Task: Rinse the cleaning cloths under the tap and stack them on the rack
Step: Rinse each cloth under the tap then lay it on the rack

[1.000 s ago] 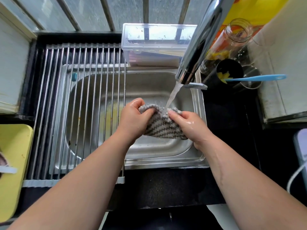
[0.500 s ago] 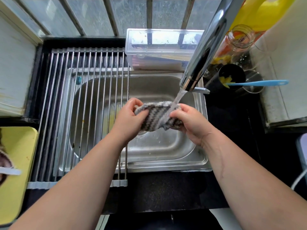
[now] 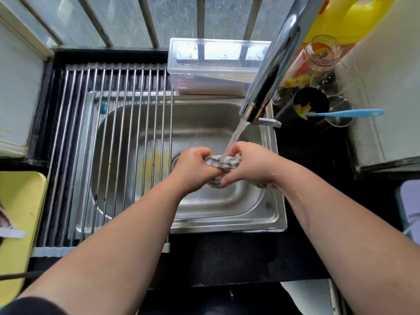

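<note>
Head view: left hand and right hand both grip a bunched grey striped cloth, fingers curled round it, above the steel sink. Water from the tap falls onto it. Roll-up rack spans the sink's left half.

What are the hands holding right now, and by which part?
Both grip one grey striped cloth, bunched under the running tap: left hand on its left end, right hand on its right end, the middle showing between them.
</note>
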